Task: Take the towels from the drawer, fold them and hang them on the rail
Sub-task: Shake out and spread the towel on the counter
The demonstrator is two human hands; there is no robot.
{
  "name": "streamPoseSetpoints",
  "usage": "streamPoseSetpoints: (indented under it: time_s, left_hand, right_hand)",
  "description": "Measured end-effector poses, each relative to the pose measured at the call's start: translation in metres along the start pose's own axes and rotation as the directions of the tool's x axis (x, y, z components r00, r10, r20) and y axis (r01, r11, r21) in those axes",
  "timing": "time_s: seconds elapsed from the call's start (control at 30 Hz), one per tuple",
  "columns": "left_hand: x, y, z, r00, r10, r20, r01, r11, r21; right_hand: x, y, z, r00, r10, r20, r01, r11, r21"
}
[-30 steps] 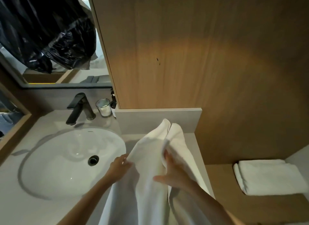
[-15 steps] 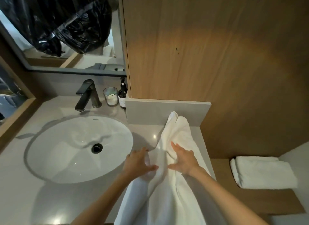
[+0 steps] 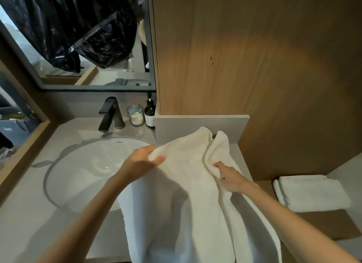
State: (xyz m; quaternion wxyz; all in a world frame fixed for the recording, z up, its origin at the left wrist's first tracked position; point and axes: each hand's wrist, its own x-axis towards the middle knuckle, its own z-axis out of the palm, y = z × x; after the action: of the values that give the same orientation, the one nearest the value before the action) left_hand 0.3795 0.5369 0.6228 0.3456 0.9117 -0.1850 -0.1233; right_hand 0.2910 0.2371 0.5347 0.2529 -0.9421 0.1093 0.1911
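Towel (image 3: 186, 184) lay draped over the counter edge just right of the sink (image 3: 82, 165), its lower part hanging out of view. Left hand (image 3: 141, 161) pinched the towel's left edge between thumb and fingers, at the sink's right rim. Right hand (image 3: 229, 176) gripped a bunched fold, further right of the sink.

Judgement: fold under way. Draw both edges level and taut, and flatten the ridge before doubling over.

Containers: glass (image 3: 135, 115) behind the sink held something pale, possibly a candle. Bottle (image 3: 149, 114) just right of it, contents unreadable. Folded towel (image 3: 309, 194) lay well right of the sink.
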Motion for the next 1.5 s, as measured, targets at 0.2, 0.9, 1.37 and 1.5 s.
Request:
streamPoseSetpoints:
  time_s: [0.2, 0.9, 1.37, 1.5]
  left_hand:
    - [-0.006, 0.016, 0.025, 0.992, -0.117, 0.038, 0.122, 0.92, -0.373]
    - [-0.059, -0.059, 0.064, 0.954, -0.117, 0.275, 0.221, 0.894, -0.389]
    - [-0.068, 0.055, 0.04, 0.983, -0.167, 0.081, 0.156, 0.51, -0.846]
    - [-0.071, 0.095, 0.054, 0.999, -0.049, 0.015, 0.039, 0.529, -0.848]
  right_hand:
    - [-0.041, -0.032, -0.056, 0.806, 0.008, -0.592, 0.132, 0.972, 0.193]
    - [-0.065, -0.101, 0.055, 0.919, -0.105, -0.381, 0.0, 0.964, -0.267]
    - [-0.137, -0.111, -0.036, 0.526, 0.076, -0.847, 0.288, 0.921, 0.261]
    - [-0.157, -0.11, -0.04, 0.563, 0.079, -0.822, 0.335, 0.888, 0.316]
